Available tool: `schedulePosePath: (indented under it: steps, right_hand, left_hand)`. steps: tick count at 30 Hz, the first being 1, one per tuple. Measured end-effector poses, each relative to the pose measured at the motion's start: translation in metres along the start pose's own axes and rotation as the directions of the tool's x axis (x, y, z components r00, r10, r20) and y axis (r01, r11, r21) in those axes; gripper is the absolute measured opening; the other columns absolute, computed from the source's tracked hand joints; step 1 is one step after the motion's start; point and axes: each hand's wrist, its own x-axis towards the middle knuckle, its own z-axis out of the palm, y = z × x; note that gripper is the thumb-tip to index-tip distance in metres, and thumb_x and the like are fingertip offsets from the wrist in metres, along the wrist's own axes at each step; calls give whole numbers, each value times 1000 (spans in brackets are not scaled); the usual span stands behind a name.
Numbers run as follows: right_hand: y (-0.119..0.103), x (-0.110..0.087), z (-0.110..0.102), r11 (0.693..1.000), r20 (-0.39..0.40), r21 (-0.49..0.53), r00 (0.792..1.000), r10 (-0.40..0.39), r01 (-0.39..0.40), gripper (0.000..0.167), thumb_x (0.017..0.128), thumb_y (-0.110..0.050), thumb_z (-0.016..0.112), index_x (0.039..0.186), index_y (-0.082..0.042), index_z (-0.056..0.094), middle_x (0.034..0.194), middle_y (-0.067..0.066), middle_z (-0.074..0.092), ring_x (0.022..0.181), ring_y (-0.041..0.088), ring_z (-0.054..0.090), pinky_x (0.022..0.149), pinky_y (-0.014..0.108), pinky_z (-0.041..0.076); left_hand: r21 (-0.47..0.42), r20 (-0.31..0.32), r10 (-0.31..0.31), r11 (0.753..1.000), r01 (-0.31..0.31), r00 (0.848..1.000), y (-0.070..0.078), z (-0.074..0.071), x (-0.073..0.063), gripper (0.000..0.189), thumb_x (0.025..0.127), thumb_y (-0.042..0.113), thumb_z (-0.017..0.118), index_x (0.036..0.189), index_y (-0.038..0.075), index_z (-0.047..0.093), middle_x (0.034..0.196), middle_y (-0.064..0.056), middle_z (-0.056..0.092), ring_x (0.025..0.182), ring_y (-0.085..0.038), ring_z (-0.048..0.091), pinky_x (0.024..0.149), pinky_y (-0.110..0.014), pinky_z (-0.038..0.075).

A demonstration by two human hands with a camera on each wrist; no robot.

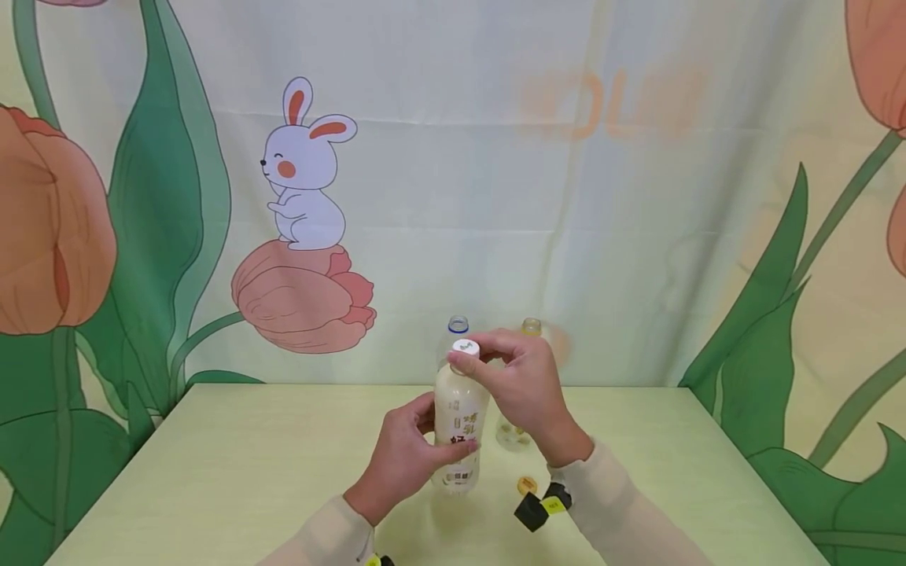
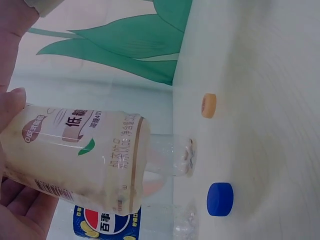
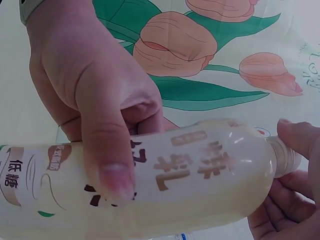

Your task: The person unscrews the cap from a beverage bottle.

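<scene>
A bottle of pale milky drink with printed Chinese lettering stands upright between the two hands. My left hand grips its body, thumb across the label. With thumb and fingers, my right hand pinches the white cap at the neck. In the right wrist view, that bottle lies across the picture, the left thumb on its side and the right fingers at its neck. Seen from the left wrist, the bottle's base appears raised off the table.
Behind are two uncapped clear bottles, one with a blue neck ring and a Pepsi-style label, one with a yellowish neck. An orange cap and a blue cap lie on the table. A printed curtain hangs behind.
</scene>
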Motion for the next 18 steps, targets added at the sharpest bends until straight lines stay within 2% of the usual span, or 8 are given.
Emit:
schedulePosePath:
  steps: [5,9,15,18]
  right_hand:
    - [1,4,-2,999,56,26,997,-44,42,12,87,-17,83,97,-12,82,95,5,78,89,17,69,79,29,57]
    - [3,8,-5,996,125,85,991,-44,33,15,88,-11,81,102,-6,81,97,7,77,91,17,69,83,29,58]
    - [7,15,-13,988,223,156,975,-27,-8,21,88,-9,80,108,-1,79,97,-2,76,87,16,68,74,27,58]
    - [11,18,-16,974,282,225,959,-27,-39,26,89,-8,79,111,5,76,101,-4,76,83,14,69,70,25,59]
  left_hand:
    - [3,35,6,1000,-6,999,1,-4,2,48,74,24,94,116,18,72,106,-1,78,95,-14,74,88,-28,60]
    - [-13,82,5,1000,-3,997,1,-9,3,49,75,23,93,118,17,71,110,-1,78,98,-15,74,91,-28,60]
    - [-35,152,-7,999,13,988,2,-15,6,47,75,24,93,117,19,71,111,2,77,99,-15,74,93,-27,59]
    - [-53,186,-7,998,17,983,2,-17,7,47,76,22,92,117,18,71,111,1,77,100,-17,75,93,-28,59]
